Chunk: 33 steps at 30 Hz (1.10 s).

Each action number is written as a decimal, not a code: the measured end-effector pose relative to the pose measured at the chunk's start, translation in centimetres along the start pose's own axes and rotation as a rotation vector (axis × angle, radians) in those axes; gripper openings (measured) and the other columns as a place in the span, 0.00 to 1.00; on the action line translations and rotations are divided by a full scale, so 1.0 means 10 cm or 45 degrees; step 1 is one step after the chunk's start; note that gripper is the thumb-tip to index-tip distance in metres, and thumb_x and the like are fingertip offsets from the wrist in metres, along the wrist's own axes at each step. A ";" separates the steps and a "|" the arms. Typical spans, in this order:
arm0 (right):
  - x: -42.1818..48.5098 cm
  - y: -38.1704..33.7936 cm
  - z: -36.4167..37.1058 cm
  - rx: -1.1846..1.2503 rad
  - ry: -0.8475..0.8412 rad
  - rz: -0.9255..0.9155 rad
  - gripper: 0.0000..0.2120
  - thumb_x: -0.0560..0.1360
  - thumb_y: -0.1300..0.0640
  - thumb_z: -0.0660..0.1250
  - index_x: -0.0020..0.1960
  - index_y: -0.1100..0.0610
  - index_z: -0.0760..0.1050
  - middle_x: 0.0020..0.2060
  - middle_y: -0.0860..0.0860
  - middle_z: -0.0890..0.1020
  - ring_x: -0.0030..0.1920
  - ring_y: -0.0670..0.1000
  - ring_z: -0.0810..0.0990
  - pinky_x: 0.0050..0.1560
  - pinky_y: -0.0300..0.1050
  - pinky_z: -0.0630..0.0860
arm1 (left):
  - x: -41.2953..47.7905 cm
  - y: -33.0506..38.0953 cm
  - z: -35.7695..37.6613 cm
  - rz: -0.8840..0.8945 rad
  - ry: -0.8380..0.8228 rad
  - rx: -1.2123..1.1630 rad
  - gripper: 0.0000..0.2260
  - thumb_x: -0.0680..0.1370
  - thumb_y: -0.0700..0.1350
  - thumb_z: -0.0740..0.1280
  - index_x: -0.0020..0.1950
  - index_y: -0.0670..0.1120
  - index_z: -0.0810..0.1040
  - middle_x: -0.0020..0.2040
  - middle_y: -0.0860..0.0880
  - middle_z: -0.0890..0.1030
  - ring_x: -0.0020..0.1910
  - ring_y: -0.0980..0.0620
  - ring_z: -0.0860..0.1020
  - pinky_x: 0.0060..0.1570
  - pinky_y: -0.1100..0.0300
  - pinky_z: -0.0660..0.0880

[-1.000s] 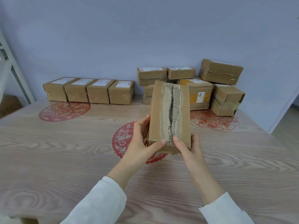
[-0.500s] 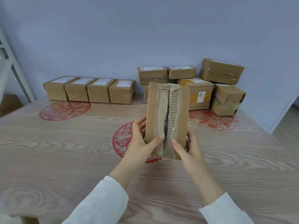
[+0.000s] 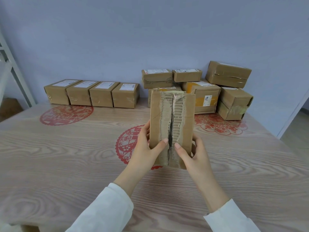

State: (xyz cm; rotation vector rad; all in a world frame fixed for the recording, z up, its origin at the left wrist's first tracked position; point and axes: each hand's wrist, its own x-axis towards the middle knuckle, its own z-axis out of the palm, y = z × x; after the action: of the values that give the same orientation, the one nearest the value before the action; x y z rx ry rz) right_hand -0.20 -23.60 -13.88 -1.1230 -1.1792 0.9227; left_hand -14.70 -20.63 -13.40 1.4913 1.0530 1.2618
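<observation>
From the head camera, a cardboard box (image 3: 157, 118) stands on end above the middle of the bench (image 3: 66, 164), held between both hands, its top face turned toward the person. The left hand (image 3: 143, 148) grips its left edge and the right hand (image 3: 195, 153) its right edge, fingers curled behind and each thumb pressed beside the dark slit running down the torn face. It looks light and fairly stiff, though the stripped strip along the seam (bare ribbed card with scraps of clear tape) will be weak and may tear further; the sound outer edges are the safer hold, and the tape may be slippery. The bench is pale wood grain under a glossy cover, with red paper-cut patterns (image 3: 66, 114). At the back, a row of four sealed boxes (image 3: 92, 93) sits on the left and a loose pile of boxes (image 3: 217, 91) on the right, against a plain bluish wall (image 3: 117, 39); a white frame (image 3: 11, 72) shows at the far left.
</observation>
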 end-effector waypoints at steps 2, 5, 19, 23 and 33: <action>0.00 0.00 0.01 0.012 0.016 0.006 0.25 0.73 0.57 0.69 0.68 0.54 0.66 0.59 0.49 0.77 0.59 0.41 0.77 0.49 0.33 0.77 | 0.00 -0.01 0.00 0.012 -0.001 0.033 0.32 0.74 0.46 0.71 0.74 0.50 0.59 0.66 0.53 0.73 0.64 0.58 0.73 0.56 0.67 0.75; 0.02 0.02 0.01 0.016 0.059 0.020 0.27 0.71 0.49 0.68 0.68 0.52 0.68 0.60 0.48 0.77 0.61 0.47 0.76 0.60 0.45 0.76 | -0.01 -0.01 0.01 0.043 -0.003 0.091 0.33 0.74 0.44 0.72 0.74 0.51 0.58 0.67 0.55 0.70 0.65 0.60 0.70 0.57 0.70 0.73; 0.03 -0.04 0.04 0.049 0.110 -0.011 0.20 0.74 0.53 0.67 0.64 0.51 0.69 0.54 0.44 0.79 0.56 0.43 0.78 0.54 0.42 0.76 | 0.01 0.09 0.04 0.073 0.040 0.036 0.33 0.72 0.48 0.72 0.71 0.53 0.58 0.65 0.59 0.69 0.55 0.77 0.69 0.49 0.77 0.71; 0.05 -0.06 0.02 0.034 0.054 -0.043 0.25 0.70 0.49 0.70 0.65 0.50 0.68 0.57 0.47 0.78 0.58 0.44 0.77 0.55 0.40 0.76 | 0.02 0.09 0.04 0.046 0.052 0.007 0.33 0.70 0.52 0.71 0.71 0.54 0.59 0.66 0.55 0.71 0.61 0.64 0.73 0.55 0.71 0.74; 0.03 -0.11 -0.02 -0.001 0.096 -0.095 0.17 0.65 0.43 0.65 0.52 0.42 0.67 0.50 0.40 0.77 0.49 0.34 0.77 0.43 0.29 0.75 | 0.02 0.17 0.09 0.049 0.025 0.005 0.35 0.67 0.55 0.71 0.70 0.46 0.62 0.63 0.55 0.72 0.58 0.69 0.73 0.53 0.72 0.73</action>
State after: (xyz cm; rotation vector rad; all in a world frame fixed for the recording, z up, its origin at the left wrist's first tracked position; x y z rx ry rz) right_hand 0.03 -23.54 -12.73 -1.0979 -1.1525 0.8163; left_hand -13.73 -20.93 -11.77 1.5115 1.0440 1.3044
